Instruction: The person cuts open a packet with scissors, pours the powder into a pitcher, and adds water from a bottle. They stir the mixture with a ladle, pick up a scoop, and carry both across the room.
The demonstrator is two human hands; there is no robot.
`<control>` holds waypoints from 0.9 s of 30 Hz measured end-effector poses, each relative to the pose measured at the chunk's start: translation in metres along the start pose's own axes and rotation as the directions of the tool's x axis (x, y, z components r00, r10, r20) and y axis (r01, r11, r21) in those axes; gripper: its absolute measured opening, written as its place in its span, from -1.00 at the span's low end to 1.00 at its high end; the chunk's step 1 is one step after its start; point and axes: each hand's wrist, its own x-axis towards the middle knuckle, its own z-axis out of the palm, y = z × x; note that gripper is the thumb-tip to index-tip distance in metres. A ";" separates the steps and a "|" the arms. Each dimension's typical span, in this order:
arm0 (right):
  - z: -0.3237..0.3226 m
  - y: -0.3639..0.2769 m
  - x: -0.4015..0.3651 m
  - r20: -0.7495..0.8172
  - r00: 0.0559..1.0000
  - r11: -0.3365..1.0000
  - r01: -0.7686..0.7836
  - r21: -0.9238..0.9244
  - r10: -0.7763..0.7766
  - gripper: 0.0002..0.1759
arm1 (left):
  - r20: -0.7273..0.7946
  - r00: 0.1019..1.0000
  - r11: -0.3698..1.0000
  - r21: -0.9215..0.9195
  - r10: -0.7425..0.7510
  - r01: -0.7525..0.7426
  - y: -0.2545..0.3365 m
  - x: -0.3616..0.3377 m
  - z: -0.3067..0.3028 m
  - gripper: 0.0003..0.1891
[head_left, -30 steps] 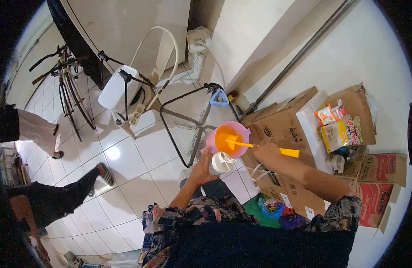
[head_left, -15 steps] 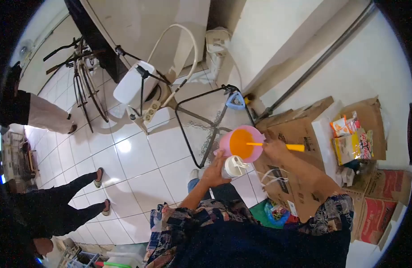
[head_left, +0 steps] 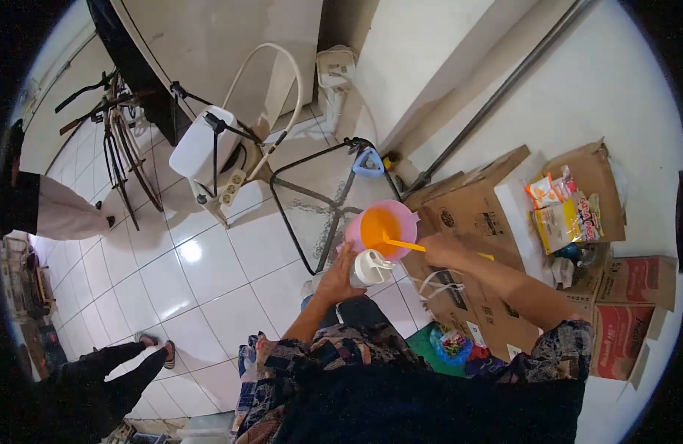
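My left hand [head_left: 338, 281] is wrapped round a white bottle [head_left: 368, 269] with a loop on its lid, and its fingertips touch the rim of a pink bowl [head_left: 408, 222]. Orange liquid [head_left: 378, 226] lies in the bowl. To the right, my right hand [head_left: 441, 250] grips the handle of a yellow-orange ladle [head_left: 405, 244], whose head end dips into the liquid. The bowl is just above a glass-topped table [head_left: 300, 222] with a black frame; what bears its weight is hidden.
Cardboard boxes [head_left: 471, 214] and yellow snack packs [head_left: 560, 228] stand on the right. A blue triangular object [head_left: 368, 163] sits at the table's corner. A white chair [head_left: 202, 144], a bicycle [head_left: 123, 140] and two people, one in light trousers [head_left: 71, 209], one in black trousers [head_left: 115, 374], are left.
The ladle has tilted, its handle now pointing lower right. The whole view has shifted, with bowl and bottle slightly left in it. The feet of the person in black are closer together.
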 end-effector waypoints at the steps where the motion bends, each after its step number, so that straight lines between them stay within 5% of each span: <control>1: -0.006 -0.007 -0.003 0.057 0.996 0.984 -0.053 -0.168 0.063 -0.79 | -0.002 1.000 1.000 0.007 0.015 -0.015 -0.004 0.001 0.003 0.01; 3: -0.007 -0.012 -0.004 0.105 0.985 0.938 -0.092 -0.333 0.134 -0.80 | -0.002 1.000 0.999 0.037 0.021 -0.021 -0.008 0.000 0.005 0.01; 5: 0.000 -0.011 -0.003 -0.035 0.997 0.853 0.043 -0.520 -0.072 -0.83 | -0.001 1.000 0.998 0.065 0.026 -0.026 -0.007 -0.001 0.005 0.01; 11: 0.018 0.010 0.017 -0.143 0.919 0.620 0.127 -0.775 -0.368 -0.83 | 0.023 1.000 0.996 0.084 0.008 -0.010 -0.002 0.000 0.001 0.04; 18: 0.048 0.038 0.074 -0.066 0.964 0.639 0.119 -0.760 -0.257 -0.81 | -0.018 1.000 1.000 0.001 0.004 -0.004 -0.009 0.001 0.009 0.00; 20: 0.066 0.049 0.083 -0.072 0.981 0.783 0.101 -0.613 -0.182 -0.84 | -0.012 1.000 1.000 0.018 -0.023 0.023 -0.003 0.001 0.006 -0.05; 27: 0.086 0.062 0.085 -0.160 0.987 0.948 -0.057 -0.314 0.006 -0.87 | -0.008 1.000 0.997 0.069 -0.017 0.017 -0.007 -0.001 0.007 0.05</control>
